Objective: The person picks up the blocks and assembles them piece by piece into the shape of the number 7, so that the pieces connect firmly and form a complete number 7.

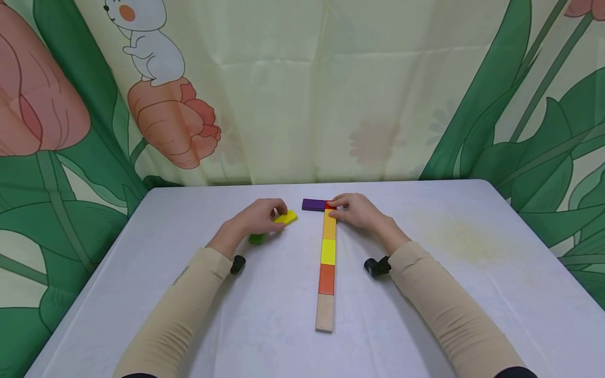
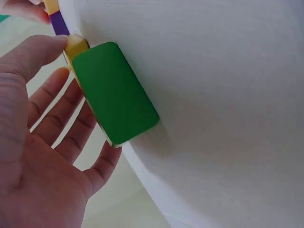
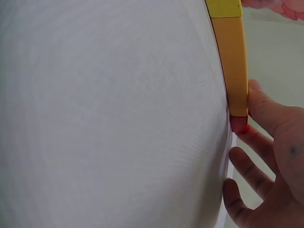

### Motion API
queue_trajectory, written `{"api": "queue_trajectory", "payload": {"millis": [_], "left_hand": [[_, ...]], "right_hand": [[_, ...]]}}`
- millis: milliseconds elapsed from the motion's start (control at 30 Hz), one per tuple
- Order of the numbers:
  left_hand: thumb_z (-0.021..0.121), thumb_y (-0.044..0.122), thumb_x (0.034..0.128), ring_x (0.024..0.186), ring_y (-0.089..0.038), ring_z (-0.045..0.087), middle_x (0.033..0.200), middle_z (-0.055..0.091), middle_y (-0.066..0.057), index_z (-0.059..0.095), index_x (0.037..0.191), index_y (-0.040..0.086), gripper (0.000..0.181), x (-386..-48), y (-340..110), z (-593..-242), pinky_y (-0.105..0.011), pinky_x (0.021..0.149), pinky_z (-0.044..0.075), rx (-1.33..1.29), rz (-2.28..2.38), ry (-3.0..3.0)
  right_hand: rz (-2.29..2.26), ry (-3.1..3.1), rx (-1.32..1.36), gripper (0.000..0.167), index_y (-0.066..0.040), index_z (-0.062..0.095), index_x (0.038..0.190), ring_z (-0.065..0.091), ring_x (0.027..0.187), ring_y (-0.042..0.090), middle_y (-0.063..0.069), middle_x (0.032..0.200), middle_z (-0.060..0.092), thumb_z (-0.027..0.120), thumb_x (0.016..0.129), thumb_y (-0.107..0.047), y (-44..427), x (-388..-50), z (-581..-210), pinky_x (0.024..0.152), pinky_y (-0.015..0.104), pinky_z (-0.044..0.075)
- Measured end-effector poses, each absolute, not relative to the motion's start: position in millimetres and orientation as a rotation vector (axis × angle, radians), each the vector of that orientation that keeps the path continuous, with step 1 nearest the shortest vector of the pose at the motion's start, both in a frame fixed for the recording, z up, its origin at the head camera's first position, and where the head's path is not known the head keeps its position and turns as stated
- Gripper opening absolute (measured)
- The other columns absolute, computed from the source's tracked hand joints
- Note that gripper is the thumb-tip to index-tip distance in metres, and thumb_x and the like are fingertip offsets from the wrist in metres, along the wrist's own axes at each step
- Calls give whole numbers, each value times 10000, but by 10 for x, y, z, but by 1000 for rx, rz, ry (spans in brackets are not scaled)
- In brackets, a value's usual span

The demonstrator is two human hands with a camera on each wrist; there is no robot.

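My left hand [image 1: 260, 216] pinches a yellow block [image 1: 289, 217] between thumb and fingers, left of a row of blocks. A green block [image 1: 256, 239] lies beside that hand; in the left wrist view the green block [image 2: 116, 92] partly hides the yellow block [image 2: 77, 46]. At the row's far end, my right hand [image 1: 360, 211] has its fingers on a small red block [image 1: 329, 204], while the thumb touches the orange-yellow block [image 1: 329, 226] adjoining it. A purple block [image 1: 313, 205] extends leftward from the red one.
Toward me the row continues with a yellow block [image 1: 328, 252], an orange-red block [image 1: 326, 279] and a plain wooden block [image 1: 324, 313]. All lie on a white-covered table [image 1: 264, 325]. A printed curtain [image 1: 293, 105] hangs behind the table's far edge.
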State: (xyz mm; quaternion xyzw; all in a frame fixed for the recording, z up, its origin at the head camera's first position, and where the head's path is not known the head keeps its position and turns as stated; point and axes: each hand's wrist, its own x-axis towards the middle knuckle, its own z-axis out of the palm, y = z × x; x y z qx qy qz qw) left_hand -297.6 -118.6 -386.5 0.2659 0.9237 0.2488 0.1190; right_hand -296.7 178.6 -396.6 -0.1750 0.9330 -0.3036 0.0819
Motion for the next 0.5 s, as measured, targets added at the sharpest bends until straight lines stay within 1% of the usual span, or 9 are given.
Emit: {"api": "queue_trajectory", "payload": {"millis": [333,500], "left_hand": [[655,11,902,1030,-259,570,1147,659,-46,667,1191,83,298,-2989,-1200,-3849,-378,948,482,809,736,2679],[702,52,902,1064,-260,568,1176,653,-45,655,1229,78,331,-2993,-1209,-3859,-384,976,474,806,747,2671]], "right_hand": [[-907,2794,-532,438,-92,637,1364,476,1322,343,128,1364,606,717,959,-238,1790,-2958,-3959,1122,489,351],[-905,2790,-529,436,-100,639,1366,482,1314,336,118,1357,610,715,961,-244,1786,-2970,-3966,1120,487,355]]}}
